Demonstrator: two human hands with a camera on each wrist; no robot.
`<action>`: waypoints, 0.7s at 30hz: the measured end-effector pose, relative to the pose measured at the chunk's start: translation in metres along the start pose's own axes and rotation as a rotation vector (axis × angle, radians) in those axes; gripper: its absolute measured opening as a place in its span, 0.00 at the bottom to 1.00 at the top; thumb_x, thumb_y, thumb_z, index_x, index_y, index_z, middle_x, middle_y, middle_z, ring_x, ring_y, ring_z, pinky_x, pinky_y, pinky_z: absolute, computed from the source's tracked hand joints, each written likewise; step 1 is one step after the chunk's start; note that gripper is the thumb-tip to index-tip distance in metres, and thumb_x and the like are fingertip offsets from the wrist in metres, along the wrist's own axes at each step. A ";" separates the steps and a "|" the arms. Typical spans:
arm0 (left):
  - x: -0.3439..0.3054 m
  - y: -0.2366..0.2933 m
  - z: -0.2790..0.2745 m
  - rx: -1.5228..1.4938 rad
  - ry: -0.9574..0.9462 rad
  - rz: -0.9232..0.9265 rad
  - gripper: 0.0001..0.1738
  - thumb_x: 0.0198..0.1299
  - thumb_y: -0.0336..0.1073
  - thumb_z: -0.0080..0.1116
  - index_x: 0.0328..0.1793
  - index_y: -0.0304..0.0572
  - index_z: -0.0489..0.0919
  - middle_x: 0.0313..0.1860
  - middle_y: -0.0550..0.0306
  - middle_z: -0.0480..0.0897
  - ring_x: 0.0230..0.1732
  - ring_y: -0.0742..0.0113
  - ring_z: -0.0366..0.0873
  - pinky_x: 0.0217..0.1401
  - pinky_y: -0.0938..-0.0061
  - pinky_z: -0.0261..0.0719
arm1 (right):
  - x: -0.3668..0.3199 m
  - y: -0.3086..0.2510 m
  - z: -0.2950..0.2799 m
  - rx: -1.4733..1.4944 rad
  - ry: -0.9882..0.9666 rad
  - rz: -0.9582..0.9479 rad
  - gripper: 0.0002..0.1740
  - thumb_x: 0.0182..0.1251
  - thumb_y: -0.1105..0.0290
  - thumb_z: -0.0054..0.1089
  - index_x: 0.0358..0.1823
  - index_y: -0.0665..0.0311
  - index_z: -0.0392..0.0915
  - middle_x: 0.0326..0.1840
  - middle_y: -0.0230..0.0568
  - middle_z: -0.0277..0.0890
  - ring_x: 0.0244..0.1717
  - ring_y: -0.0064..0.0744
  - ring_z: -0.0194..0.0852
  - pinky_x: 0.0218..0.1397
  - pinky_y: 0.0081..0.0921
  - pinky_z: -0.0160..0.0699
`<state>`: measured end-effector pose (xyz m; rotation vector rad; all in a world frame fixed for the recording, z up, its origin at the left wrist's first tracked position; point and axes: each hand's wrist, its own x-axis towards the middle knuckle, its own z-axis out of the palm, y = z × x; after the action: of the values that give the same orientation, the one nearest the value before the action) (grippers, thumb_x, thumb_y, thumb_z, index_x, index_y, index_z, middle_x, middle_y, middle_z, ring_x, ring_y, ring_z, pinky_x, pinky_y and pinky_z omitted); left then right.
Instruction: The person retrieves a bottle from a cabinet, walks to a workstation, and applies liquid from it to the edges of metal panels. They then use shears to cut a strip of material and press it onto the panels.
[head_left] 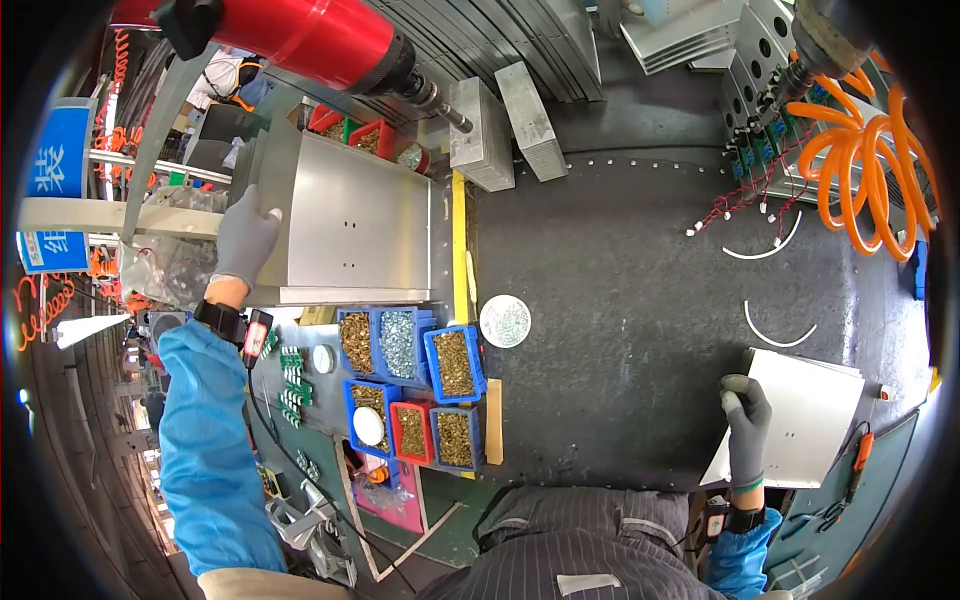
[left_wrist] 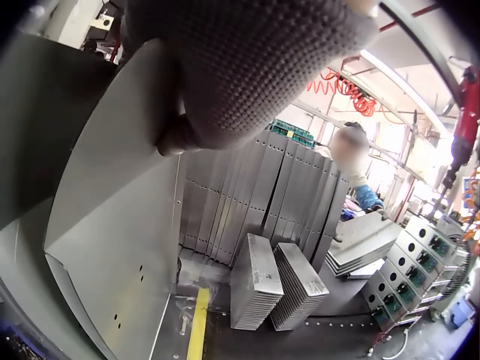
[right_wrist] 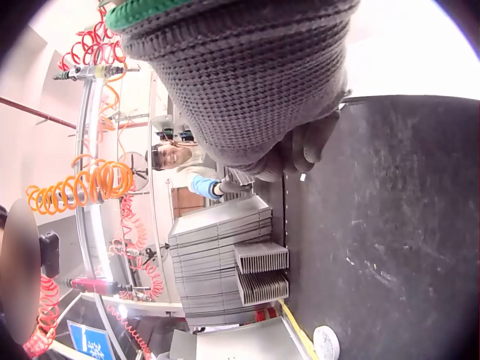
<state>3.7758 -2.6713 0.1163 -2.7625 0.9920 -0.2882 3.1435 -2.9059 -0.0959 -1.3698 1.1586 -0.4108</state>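
My left hand (head_left: 245, 238), in a grey glove, pinches the edge of a metal panel (head_left: 355, 215) standing at the left of the bench. In the left wrist view the gloved left hand (left_wrist: 247, 67) covers the top of this bent-edged panel (left_wrist: 124, 217), and a fingertip shows against its face. At the lower right, my gloved right hand (head_left: 748, 430) hangs loosely curled over the left edge of a white panel (head_left: 810, 400). The right wrist view has the right hand's curled fingers (right_wrist: 315, 142) in front of the dark bench top, with nothing visible between them.
Blue and red bins (head_left: 455, 365) of small hardware stand below the left panels. A red power driver (head_left: 300, 45) hangs overhead. Metal stacks (head_left: 482, 140) line the back, with orange coiled hose (head_left: 870, 170) at right. A white round dish (head_left: 505, 321) sits on the bench (head_left: 620, 300).
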 end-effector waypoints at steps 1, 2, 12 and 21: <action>0.001 0.001 -0.001 0.000 0.002 0.000 0.24 0.61 0.41 0.64 0.58 0.33 0.77 0.46 0.30 0.85 0.50 0.30 0.82 0.55 0.47 0.80 | 0.000 -0.001 0.000 0.001 0.000 -0.002 0.09 0.71 0.78 0.56 0.49 0.69 0.81 0.46 0.32 0.79 0.45 0.19 0.73 0.50 0.18 0.73; 0.001 0.002 -0.002 0.027 -0.030 -0.020 0.24 0.61 0.42 0.64 0.59 0.35 0.76 0.46 0.31 0.86 0.51 0.32 0.83 0.55 0.47 0.80 | 0.000 -0.002 0.001 -0.001 -0.006 -0.007 0.09 0.71 0.78 0.56 0.49 0.69 0.81 0.45 0.32 0.79 0.44 0.19 0.73 0.49 0.18 0.73; -0.013 0.006 -0.028 0.218 -0.060 -0.007 0.37 0.64 0.50 0.62 0.76 0.44 0.69 0.60 0.39 0.82 0.57 0.39 0.83 0.59 0.50 0.80 | -0.004 0.001 -0.007 0.053 0.015 -0.011 0.09 0.71 0.78 0.56 0.49 0.69 0.81 0.46 0.32 0.80 0.45 0.20 0.75 0.51 0.19 0.75; -0.022 0.015 -0.037 0.243 -0.041 -0.061 0.34 0.62 0.51 0.64 0.69 0.38 0.74 0.57 0.40 0.81 0.55 0.41 0.84 0.56 0.51 0.83 | -0.021 -0.012 -0.008 0.024 0.022 -0.084 0.10 0.70 0.78 0.57 0.50 0.70 0.81 0.44 0.32 0.80 0.44 0.19 0.74 0.50 0.19 0.74</action>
<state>3.7406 -2.6726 0.1456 -2.5703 0.8053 -0.3356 3.1324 -2.8963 -0.0756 -1.3998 1.1131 -0.4992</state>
